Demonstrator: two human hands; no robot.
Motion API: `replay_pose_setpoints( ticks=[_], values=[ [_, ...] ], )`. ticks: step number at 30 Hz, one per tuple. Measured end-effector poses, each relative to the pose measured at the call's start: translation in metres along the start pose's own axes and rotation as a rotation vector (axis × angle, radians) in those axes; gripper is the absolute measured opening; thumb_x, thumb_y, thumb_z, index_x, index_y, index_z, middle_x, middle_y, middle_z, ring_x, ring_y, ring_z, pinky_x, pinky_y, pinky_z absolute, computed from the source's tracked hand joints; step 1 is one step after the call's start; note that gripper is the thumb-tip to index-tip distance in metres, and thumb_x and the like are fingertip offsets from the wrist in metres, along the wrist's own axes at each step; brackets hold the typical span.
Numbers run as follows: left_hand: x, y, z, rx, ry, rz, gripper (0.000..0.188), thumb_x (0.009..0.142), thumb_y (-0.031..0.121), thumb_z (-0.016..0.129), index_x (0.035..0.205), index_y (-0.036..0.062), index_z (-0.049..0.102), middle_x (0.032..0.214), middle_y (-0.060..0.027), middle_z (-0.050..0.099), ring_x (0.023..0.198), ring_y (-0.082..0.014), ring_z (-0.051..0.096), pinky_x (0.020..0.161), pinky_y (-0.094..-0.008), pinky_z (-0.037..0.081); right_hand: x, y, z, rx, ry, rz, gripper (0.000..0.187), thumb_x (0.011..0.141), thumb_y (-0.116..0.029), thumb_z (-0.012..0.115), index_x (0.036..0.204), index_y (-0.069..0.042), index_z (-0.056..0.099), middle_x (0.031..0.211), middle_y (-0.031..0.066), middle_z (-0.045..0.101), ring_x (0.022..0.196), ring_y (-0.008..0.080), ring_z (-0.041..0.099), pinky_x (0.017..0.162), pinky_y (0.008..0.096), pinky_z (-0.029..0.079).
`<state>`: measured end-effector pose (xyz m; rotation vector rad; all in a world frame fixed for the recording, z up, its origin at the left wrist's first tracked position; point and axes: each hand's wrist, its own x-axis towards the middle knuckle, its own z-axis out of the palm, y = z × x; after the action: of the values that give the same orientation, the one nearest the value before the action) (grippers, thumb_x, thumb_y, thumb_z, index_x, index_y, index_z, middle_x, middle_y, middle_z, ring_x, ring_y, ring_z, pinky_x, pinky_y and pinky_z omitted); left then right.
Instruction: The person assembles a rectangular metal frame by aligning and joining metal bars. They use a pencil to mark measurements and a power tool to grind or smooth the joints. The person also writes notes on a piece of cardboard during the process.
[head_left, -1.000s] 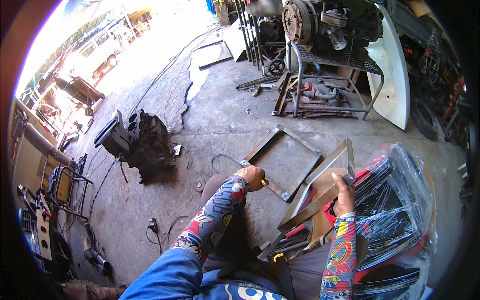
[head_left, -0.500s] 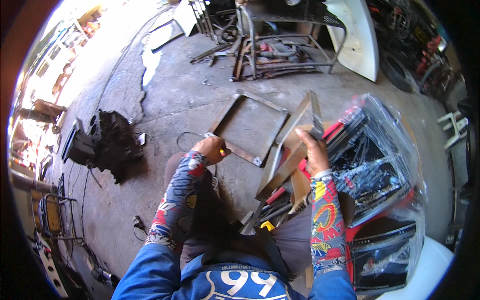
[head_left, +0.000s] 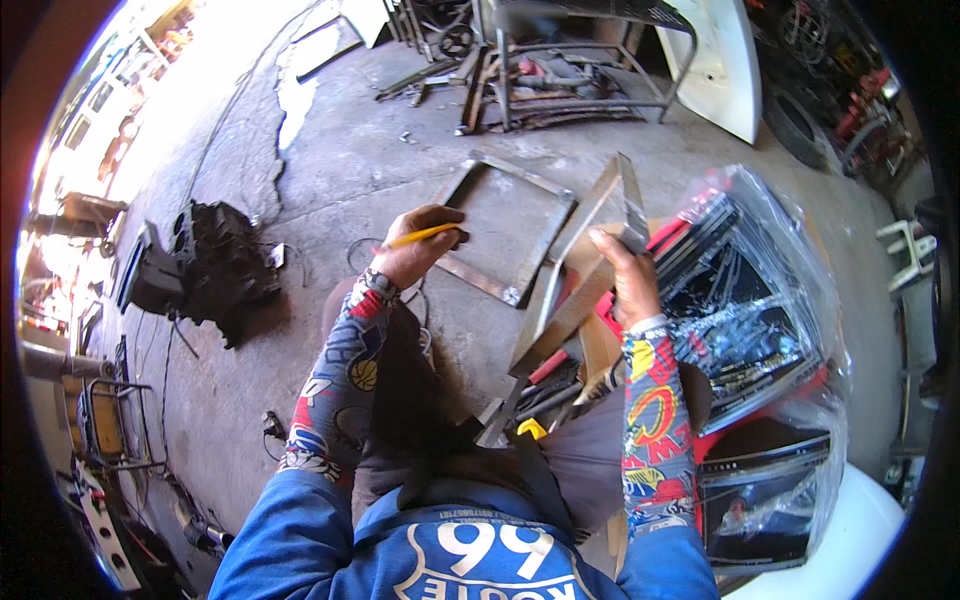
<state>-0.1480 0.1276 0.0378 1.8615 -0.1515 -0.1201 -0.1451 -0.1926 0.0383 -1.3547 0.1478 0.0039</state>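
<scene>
Nearest: blue-printed-sleeved arms over dark trousers; bright yellow object [head_left: 532, 428] among tools between the knees, type unclear. To the right, clear-plastic-wrapped black and red panels [head_left: 760, 345] on the grey concrete floor [head_left: 330, 165]. Right hand [head_left: 632, 285] grasps a grey-brown angled metal frame [head_left: 563, 327] by its right corner, thumb on top, other fingers curled, tips hidden. Frame is tilted, above brown cardboard [head_left: 600, 347]; bars flat-sided, scuffed, dull brownish with paler shiny stretches, far end narrowing to a pointed corner. Left hand [head_left: 412, 245] pinches a slim yellow pencil [head_left: 424, 235], fingers bent around it; pencil near level, tip not clear.

Just beyond, a flat four-sided steel frame [head_left: 478, 279] lies on the floor: brown-stained bars, bright scuffed patches at corners, near corner just beside the tilted frame. Left hand is near its left corner; contact can't be told. Black engine block [head_left: 215, 275] sits toward the floor's left edge. Farther: grey tubular metal stand [head_left: 585, 75], white curved panel [head_left: 722, 80], black tyre [head_left: 797, 128] toward the floor's far right corner.
</scene>
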Motion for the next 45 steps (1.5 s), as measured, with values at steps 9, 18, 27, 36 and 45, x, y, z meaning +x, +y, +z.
replay_pose_setpoints(
  ticks=[9, 18, 27, 36, 45],
  values=[
    [-0.007, 0.01, -0.031, -1.065, -0.001, 0.024, 0.025, 0.102, 0.026, 0.057, 0.116, 0.0058, 0.06, 0.089, -0.0082, 0.068, 0.077, -0.0185, 0.065, 0.071, -0.0328, 0.051, 0.001, 0.0, 0.001, -0.107, -0.004, 0.012, 0.024, 0.083, -0.023, 0.079, 0.096, -0.004, 0.072, 0.092, -0.0007, 0.069, 0.085, 0.01, 0.06, 0.081, 0.0288, 0.046],
    [-0.01, 0.006, -0.037, -1.124, 0.034, 0.017, 0.021, 0.102, 0.031, 0.056, 0.112, 0.0133, 0.063, 0.096, -0.0092, 0.071, 0.082, -0.0206, 0.067, 0.074, -0.035, 0.052, -0.003, -0.004, 0.007, -0.1, -0.025, 0.022, 0.026, 0.083, -0.022, 0.078, 0.1, -0.004, 0.071, 0.093, -0.001, 0.067, 0.086, 0.0111, 0.058, 0.082, 0.0295, 0.045],
    [-0.005, 0.007, -0.026, -0.751, 0.256, -0.133, 0.024, 0.102, 0.028, 0.056, 0.116, 0.0092, 0.061, 0.096, -0.0136, 0.073, 0.08, -0.0231, 0.07, 0.07, -0.033, 0.054, -0.012, 0.005, 0.005, -0.089, -0.118, 0.004, 0.033, 0.083, -0.026, 0.079, 0.107, -0.004, 0.072, 0.102, 0.0012, 0.07, 0.097, 0.0138, 0.062, 0.091, 0.0318, 0.046],
    [-0.011, 0.016, -0.005, -0.24, -0.025, -0.189, 0.029, 0.091, 0.01, 0.049, 0.116, 0.0037, 0.062, 0.106, -0.011, 0.074, 0.09, -0.0168, 0.07, 0.074, -0.0249, 0.053, -0.053, 0.068, 0.048, 0.567, -0.226, 0.39, 0.062, 0.087, -0.049, 0.073, 0.129, -0.005, 0.06, 0.124, 0.0043, 0.064, 0.116, 0.0192, 0.057, 0.104, 0.0371, 0.042],
    [-0.065, 0.017, -0.059, -1.194, 0.245, 0.087, 0.023, 0.095, 0.008, 0.054, 0.118, 0.0037, 0.056, 0.095, -0.0123, 0.064, 0.085, -0.0254, 0.068, 0.073, -0.0369, 0.056, -0.09, 0.138, 0.081, 0.558, 0.069, 0.665, 0.049, 0.087, -0.033, 0.072, 0.126, -0.007, 0.059, 0.119, 0.0096, 0.067, 0.107, 0.0273, 0.064, 0.098, 0.0439, 0.048]
  ],
)
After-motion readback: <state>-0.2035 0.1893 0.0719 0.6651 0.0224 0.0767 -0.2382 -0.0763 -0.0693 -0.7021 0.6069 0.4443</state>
